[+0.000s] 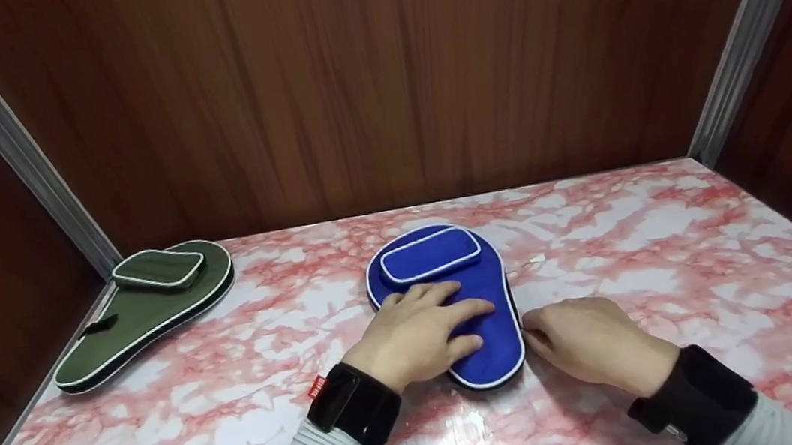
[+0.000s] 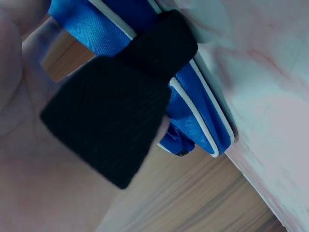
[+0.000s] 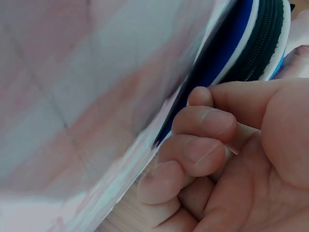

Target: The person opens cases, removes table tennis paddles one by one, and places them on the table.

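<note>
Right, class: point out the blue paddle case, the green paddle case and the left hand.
blue paddle case (image 1: 430, 254): head view, on its raised pocket.
green paddle case (image 1: 144, 321): head view, on its flat top.
left hand (image 1: 417, 329): head view, on its back.

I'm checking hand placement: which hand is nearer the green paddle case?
Left. The left hand rests on the blue case, the side toward the green paddle case; the right hand is at the blue case's far edge.

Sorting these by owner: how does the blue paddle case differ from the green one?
The blue paddle case lies mid-table under the left hand, with the right hand at its edge; the green paddle case lies untouched by the left wall. Blue points its narrow end toward the person, green toward the left. Both have white piping and a front pocket.
</note>
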{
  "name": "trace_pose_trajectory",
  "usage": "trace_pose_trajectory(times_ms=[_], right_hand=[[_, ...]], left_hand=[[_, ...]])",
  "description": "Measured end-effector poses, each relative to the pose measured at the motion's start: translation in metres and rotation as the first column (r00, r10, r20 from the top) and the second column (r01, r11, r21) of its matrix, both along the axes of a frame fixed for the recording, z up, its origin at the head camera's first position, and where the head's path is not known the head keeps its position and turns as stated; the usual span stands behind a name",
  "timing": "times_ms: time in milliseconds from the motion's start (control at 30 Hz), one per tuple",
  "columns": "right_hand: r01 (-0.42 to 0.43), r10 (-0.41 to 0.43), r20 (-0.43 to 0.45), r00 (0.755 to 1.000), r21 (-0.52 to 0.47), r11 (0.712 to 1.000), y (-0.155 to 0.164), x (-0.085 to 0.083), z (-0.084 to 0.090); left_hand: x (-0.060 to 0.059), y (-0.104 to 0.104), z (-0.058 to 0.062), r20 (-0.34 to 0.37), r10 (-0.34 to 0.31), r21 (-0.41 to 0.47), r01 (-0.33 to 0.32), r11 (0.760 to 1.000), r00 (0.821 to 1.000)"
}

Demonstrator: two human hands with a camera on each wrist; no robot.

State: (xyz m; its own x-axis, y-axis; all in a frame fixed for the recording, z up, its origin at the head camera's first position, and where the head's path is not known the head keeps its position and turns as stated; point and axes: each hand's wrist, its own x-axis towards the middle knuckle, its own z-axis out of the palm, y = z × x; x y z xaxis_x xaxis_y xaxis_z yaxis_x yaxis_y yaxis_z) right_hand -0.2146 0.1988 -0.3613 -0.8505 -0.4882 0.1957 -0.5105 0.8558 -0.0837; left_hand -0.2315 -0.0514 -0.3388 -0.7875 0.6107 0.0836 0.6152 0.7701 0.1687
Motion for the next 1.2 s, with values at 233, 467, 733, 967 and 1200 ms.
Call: trace_pose_trajectory(times_ms=[233,467,733,967,1200], right_hand=[[-0.137,0.137,-0.018,0.99,0.018,0.99,0.009,0.005,0.0],[-0.176,0.178,-0.03,0.984,0.05,0.983,0.009,0.013,0.002],[-0.16,0.162,-0.034,0.986,0.057,0.985,0.006,0.024,0.005],[-0.156,0.158,-0.04,0.987,0.067,0.986,-0.002,0.034,0.001],[-0.142,0.151,-0.091,0.984,0.092,0.986,-0.015,0.045,-0.008]], left_hand=[[-0.002,0.0,-0.003,0.018,0.013,0.014,-0.013,1.0,1.0],[-0.002,0.0,-0.006,0.012,0.034,0.022,-0.034,0.999,0.999],[0.0,0.002,-0.005,-0.014,0.057,0.031,-0.056,0.998,0.998],[0.0,0.004,-0.005,-0.022,0.071,0.033,-0.07,0.997,0.997],[0.001,0.003,-0.005,-0.015,0.077,0.036,-0.076,0.996,0.997]])
